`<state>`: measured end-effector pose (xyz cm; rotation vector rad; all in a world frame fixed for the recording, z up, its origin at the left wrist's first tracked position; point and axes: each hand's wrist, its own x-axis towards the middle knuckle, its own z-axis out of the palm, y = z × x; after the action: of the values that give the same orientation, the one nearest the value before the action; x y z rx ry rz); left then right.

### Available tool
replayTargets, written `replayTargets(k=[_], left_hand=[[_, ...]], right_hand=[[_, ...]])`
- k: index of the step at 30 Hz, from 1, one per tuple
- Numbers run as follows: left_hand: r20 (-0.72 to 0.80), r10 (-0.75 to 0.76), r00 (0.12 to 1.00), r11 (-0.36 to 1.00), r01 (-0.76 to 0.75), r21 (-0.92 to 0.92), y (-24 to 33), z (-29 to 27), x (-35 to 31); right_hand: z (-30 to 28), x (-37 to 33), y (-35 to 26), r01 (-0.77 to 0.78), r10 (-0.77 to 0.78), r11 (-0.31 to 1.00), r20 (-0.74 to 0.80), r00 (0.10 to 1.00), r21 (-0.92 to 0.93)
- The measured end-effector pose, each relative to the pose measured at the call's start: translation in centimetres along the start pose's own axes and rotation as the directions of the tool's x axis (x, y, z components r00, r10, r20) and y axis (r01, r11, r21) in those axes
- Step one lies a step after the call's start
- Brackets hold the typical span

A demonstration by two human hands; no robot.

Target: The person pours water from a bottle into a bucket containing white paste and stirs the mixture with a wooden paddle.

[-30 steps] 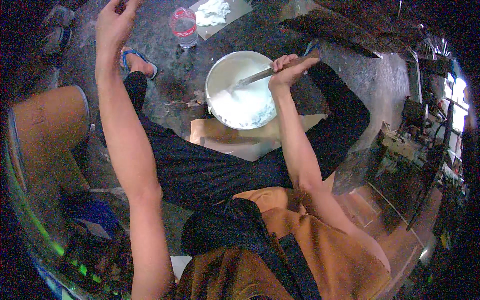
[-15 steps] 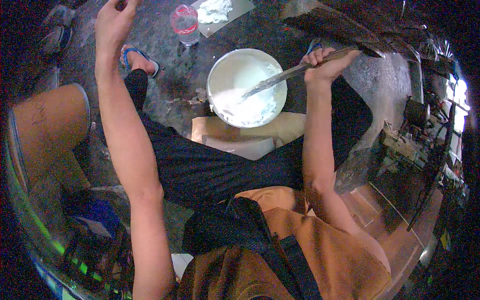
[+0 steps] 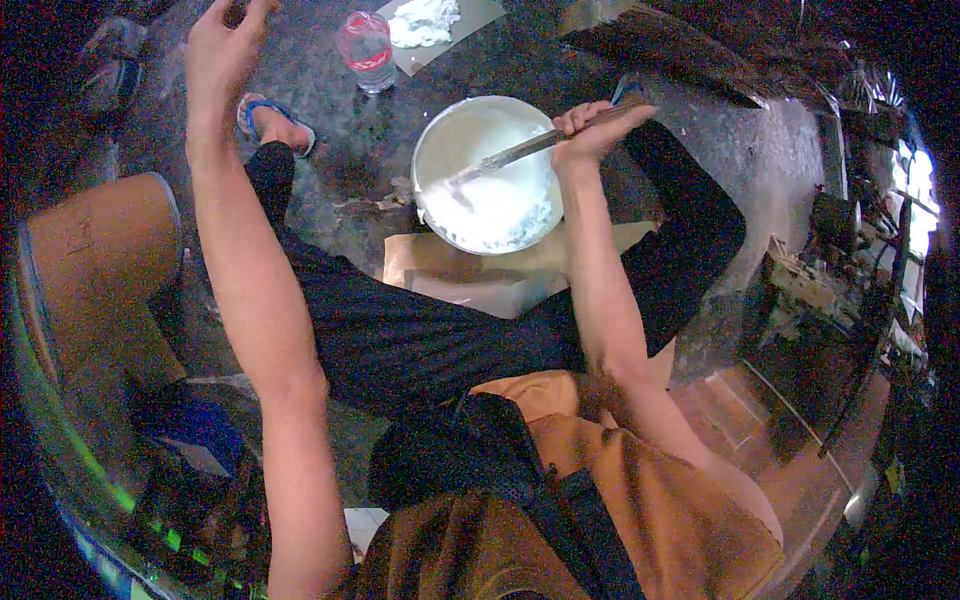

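A white bucket (image 3: 436, 128) stands on the floor between my legs, with a bright white, thick-looking mixture (image 3: 492, 205) in it. My right hand (image 3: 592, 138) is wrapped round a flat wooden stick (image 3: 520, 152), just past the bucket's right rim. The stick slants down to the left, and its lower end reaches the mixture. Stretched forward at the upper left is my left hand (image 3: 225, 35), away from the bucket. Its thumb and fingers are apart, with nothing visible between them; the picture's top edge cuts off the fingertips.
Beyond the bucket stand a clear bottle (image 3: 368, 55) with a red band and a sheet (image 3: 455, 45) bearing a white heap (image 3: 425, 22). Cardboard (image 3: 405, 260) lies in front of the bucket. A brown cylindrical container (image 3: 100, 250) is at left; dark boards (image 3: 660, 40) lie at upper right.
My right hand has moved left with the stick, closer to the bucket. The stick's lower end has swung toward the bucket's left side. My left hand has hardly moved.
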<state>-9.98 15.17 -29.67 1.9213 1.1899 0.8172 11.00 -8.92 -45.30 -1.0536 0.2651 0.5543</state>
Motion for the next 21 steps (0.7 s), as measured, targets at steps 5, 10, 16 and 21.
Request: replayTargets(k=[5, 10, 16, 21], left_hand=[[-0.002, -0.031, 1.000, 0.999, 0.031, 0.027, 0.0, -0.1, 0.2], [0.001, -0.046, 0.999, 0.999, 0.046, 0.025, -0.2, -0.1, 0.3], [0.014, -0.031, 0.999, 0.999, 0.031, 0.036, -0.3, -0.1, 0.0], [-0.011, -0.003, 1.000, 0.999, 0.003, 0.038, 0.1, 0.0, -0.2]], right_hand=[[0.7, 0.5, -3.1, -0.025, 0.024, 0.999, -0.036, 0.999, -0.041], [1.1, 0.3, -5.7, -0.007, 0.003, 0.997, -0.048, 0.999, -0.075], [0.7, 0.1, -6.5, 0.095, -0.094, 0.995, 0.027, 0.995, -0.037], [0.0, 0.7, -5.4, 0.175, -0.175, 0.982, 0.007, 0.985, -0.064]])
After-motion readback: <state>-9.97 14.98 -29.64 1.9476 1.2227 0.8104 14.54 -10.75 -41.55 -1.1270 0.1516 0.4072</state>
